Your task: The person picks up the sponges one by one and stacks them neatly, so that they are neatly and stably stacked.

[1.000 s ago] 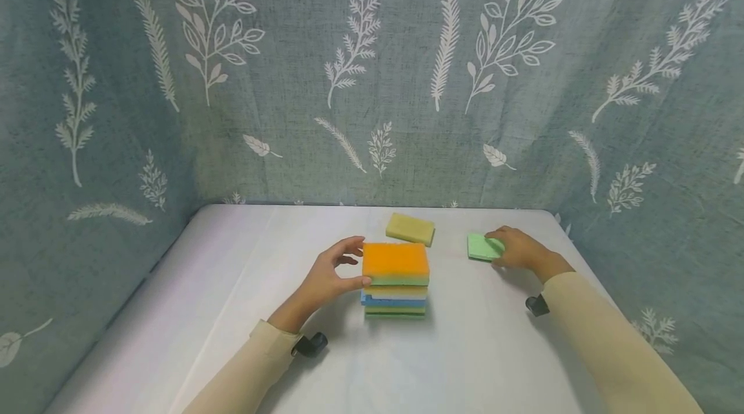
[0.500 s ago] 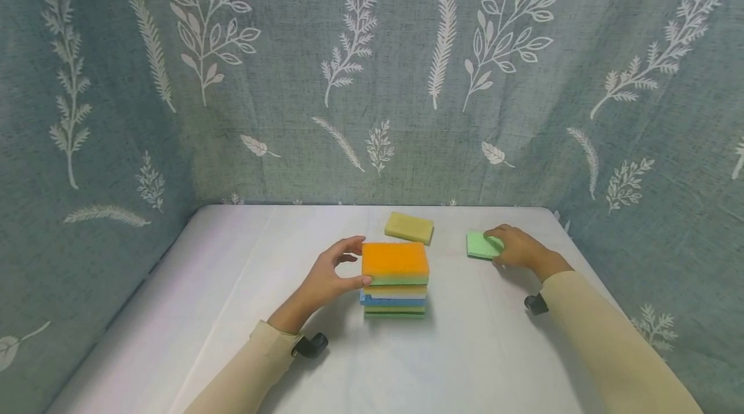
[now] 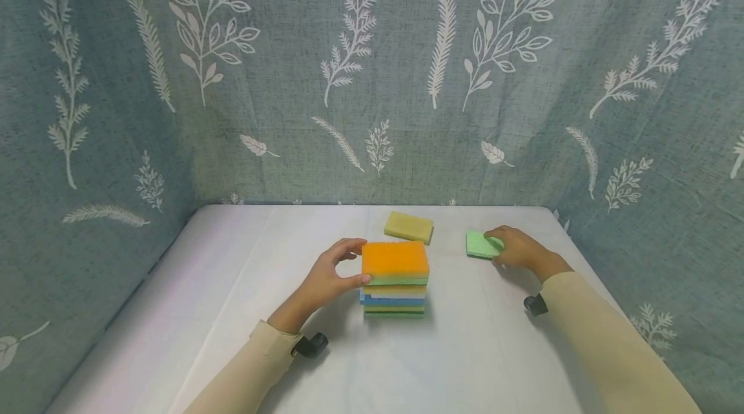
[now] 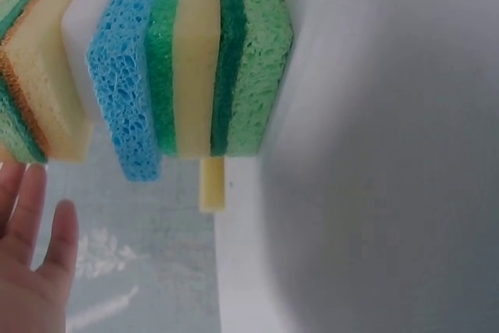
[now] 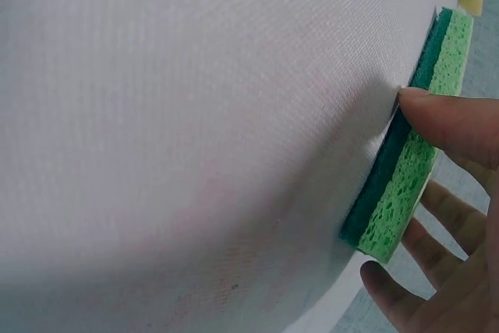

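A stack of several sponges (image 3: 394,301) stands in the middle of the table, topped by an orange sponge (image 3: 395,260). My left hand (image 3: 331,278) holds the left end of the orange sponge, thumb at its front corner and fingers toward the back. In the left wrist view the stack shows blue, white, yellow and green layers; the left fingers (image 4: 31,208) are at its top. To the right, my right hand (image 3: 523,251) grips a light green sponge (image 3: 481,245) lying on the table. The right wrist view shows its dark green scouring layer against the cloth, with the thumb across the near edge.
Behind the stack lies a yellow sponge (image 3: 409,227), slightly turned. White cloth covers the table (image 3: 465,362). A blue-green curtain (image 3: 279,162) with white leaf prints hangs along the back and both sides.
The head view has shifted very slightly. Both hands, the stack and the green sponge stay where they were.
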The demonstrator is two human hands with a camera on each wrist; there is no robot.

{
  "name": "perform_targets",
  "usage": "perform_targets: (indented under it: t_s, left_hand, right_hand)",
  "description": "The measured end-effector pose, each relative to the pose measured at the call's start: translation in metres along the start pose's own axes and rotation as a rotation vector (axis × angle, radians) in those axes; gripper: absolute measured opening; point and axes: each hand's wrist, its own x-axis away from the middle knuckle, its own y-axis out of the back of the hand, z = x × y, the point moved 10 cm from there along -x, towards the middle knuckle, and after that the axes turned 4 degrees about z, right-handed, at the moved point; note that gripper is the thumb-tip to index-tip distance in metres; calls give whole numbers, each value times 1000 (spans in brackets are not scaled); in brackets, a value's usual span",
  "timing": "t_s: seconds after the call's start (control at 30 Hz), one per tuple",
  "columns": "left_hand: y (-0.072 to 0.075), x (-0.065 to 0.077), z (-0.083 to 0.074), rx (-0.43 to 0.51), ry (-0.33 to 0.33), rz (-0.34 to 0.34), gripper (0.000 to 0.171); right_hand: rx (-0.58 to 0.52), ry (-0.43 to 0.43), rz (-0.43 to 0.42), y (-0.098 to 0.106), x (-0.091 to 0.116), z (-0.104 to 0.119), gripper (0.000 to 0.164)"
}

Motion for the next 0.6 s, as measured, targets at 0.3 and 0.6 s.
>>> perform_targets:
  t_s: [0.3, 0.6]
  left_hand:
    - [0, 1, -1, -3, -12, 11, 64]
    - [0, 1, -1, -4, -8, 10, 65]
  right_hand:
    - [7, 1, 10, 0, 0, 0, 63]
    - [13, 13, 22, 2, 1, 3, 63]
